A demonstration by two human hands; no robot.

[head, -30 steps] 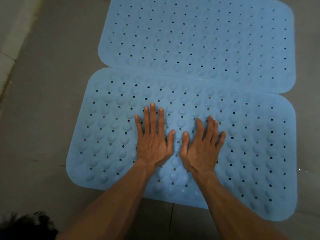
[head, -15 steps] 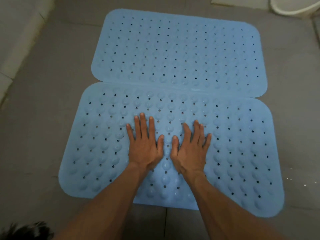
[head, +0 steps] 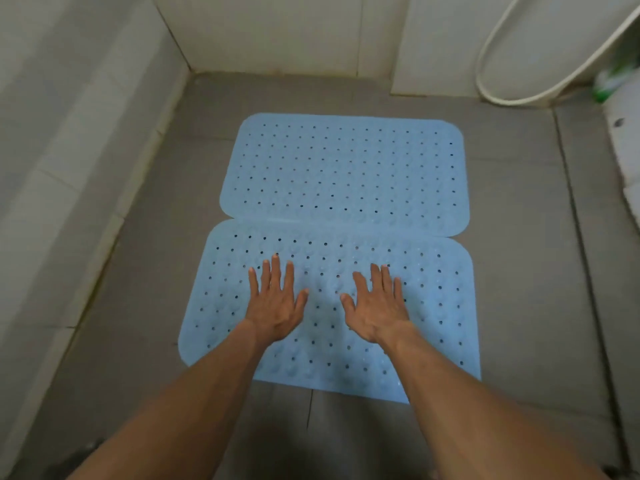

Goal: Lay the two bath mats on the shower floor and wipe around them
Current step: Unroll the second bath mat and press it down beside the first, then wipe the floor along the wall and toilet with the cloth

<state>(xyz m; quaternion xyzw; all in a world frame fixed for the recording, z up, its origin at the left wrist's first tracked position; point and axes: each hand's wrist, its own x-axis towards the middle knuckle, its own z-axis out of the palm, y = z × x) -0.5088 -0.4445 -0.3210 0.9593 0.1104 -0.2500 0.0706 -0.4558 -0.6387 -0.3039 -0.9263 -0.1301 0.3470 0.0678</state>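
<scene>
Two light blue perforated bath mats lie flat on the grey shower floor (head: pixel 519 271), long edges meeting. The far mat (head: pixel 346 171) sits toward the back wall. The near mat (head: pixel 440 306) lies in front of it, its far edge slightly over the far mat's near edge. My left hand (head: pixel 275 303) is spread flat over the near mat's middle left, fingers apart, holding nothing. My right hand (head: pixel 377 304) is spread the same way a hand's width to the right. Whether the palms touch the mat or hover just above it I cannot tell.
White tiled walls (head: pixel 86 150) close the floor at the left and back. A white hose (head: pixel 491 74) loops down at the back right. A white fixture (head: pixel 623 140) with a blurred green item (head: pixel 609 81) stands at the right edge.
The view has pulled back and up, so the walls and hose now show. My hands, side by side with thumbs almost touching before, have moved apart on the near mat.
</scene>
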